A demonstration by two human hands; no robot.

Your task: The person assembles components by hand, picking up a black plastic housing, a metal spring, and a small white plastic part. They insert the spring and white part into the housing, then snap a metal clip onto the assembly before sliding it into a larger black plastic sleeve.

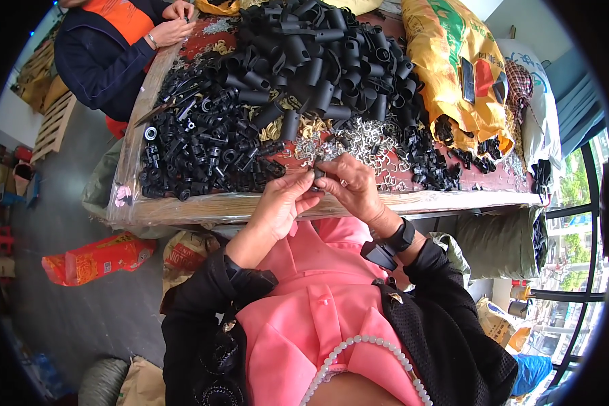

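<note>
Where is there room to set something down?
The wooden front edge offers a narrow strip bordering black fittings; grey floor lies bare between the red bag and grey sack. Beyond the right hand, metal clips and black tubes are crowded.

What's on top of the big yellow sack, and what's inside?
A dark, phone-like slab lies on the yellow sack; black parts show at its open mouth. Anything deeper is hidden by the sack.

Grey floor (68, 203) at left, bright window (575, 179) at right.
Upper right: pale wall (548, 27) and, it seems, a blue curtain (575, 101).
</note>
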